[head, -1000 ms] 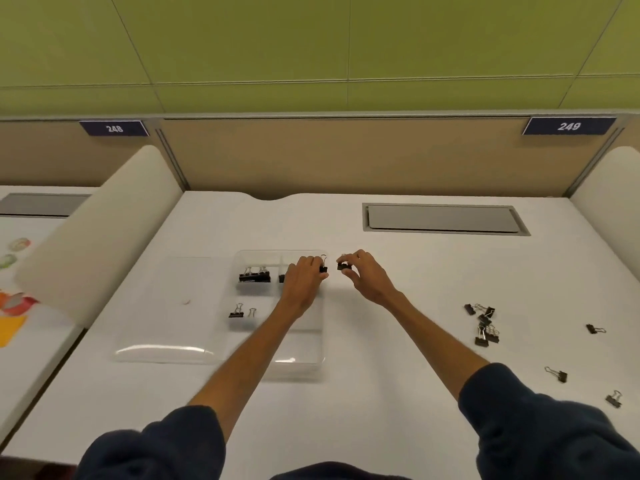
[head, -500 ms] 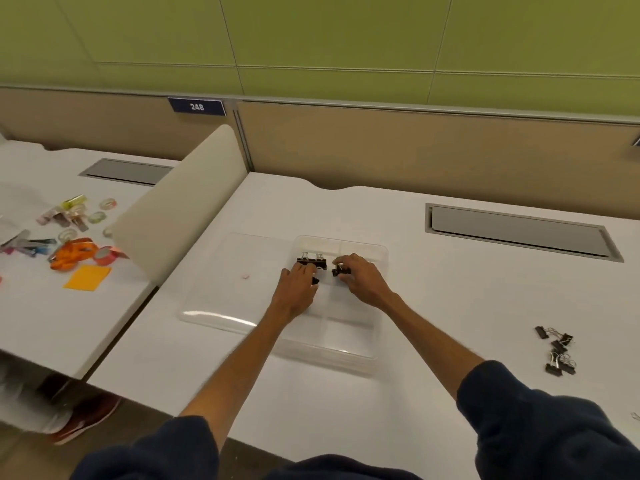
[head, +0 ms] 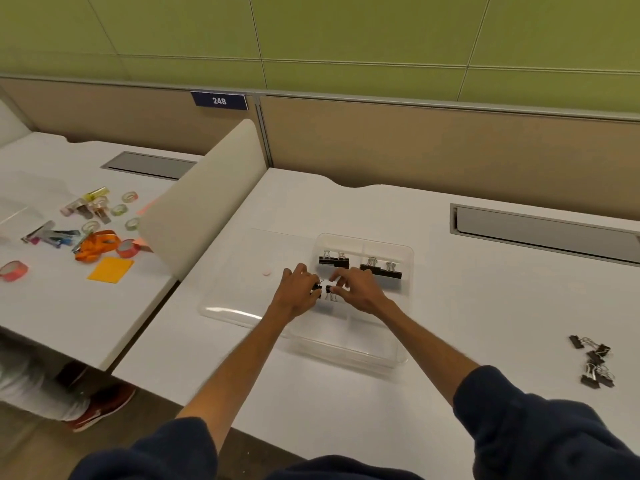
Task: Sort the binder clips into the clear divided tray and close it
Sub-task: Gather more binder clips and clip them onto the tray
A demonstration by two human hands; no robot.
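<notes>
Fingers (head: 309,282) of the left hand (head: 296,294), just right of the lid (head: 239,299) lying flat and open, curl in a pinch on a small black clip (head: 316,288). Nearly touching it on the right, the right hand (head: 362,292) pinches a second small clip (head: 329,290), wire handles pointing back toward the person. Both clips hang low over the same middle-left cell of the clear divided tray (head: 408,261), so I judge the drop to be straight down, with no reach needed. Beyond the fingertips, larger clips (head: 334,261) sit in the two far cells, their bodies running left to right. Far right, a loose heap of clips (head: 594,362) lies on the table (head: 485,306), well apart and nearer the right hand.
</notes>
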